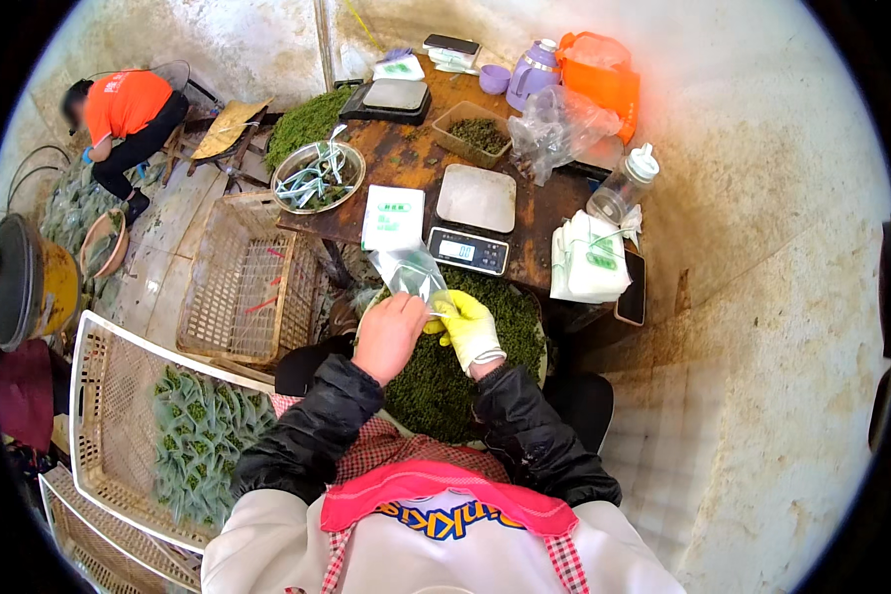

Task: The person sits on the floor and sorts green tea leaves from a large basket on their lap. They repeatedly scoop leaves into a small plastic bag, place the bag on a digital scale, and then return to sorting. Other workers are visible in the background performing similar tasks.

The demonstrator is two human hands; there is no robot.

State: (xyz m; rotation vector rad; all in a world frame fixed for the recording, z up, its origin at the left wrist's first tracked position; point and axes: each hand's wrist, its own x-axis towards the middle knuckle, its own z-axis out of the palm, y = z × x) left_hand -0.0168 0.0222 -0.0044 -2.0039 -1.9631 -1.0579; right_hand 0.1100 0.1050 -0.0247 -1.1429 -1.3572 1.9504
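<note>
My left hand is bare and holds the mouth of a small clear plastic bag. My right hand, in a yellow glove, is at the bag's opening, fingers pinched at its edge. Both hands hover over a wide round tray heaped with small green grains, resting on my lap. Just beyond the bag stands a digital scale with a white pan on the brown wooden table.
A stack of white-and-green packets, a metal bowl, a second scale, a green-filled tub, a purple kettle and a bottle crowd the table. Plastic crates of filled bags stand left. Another person crouches far left.
</note>
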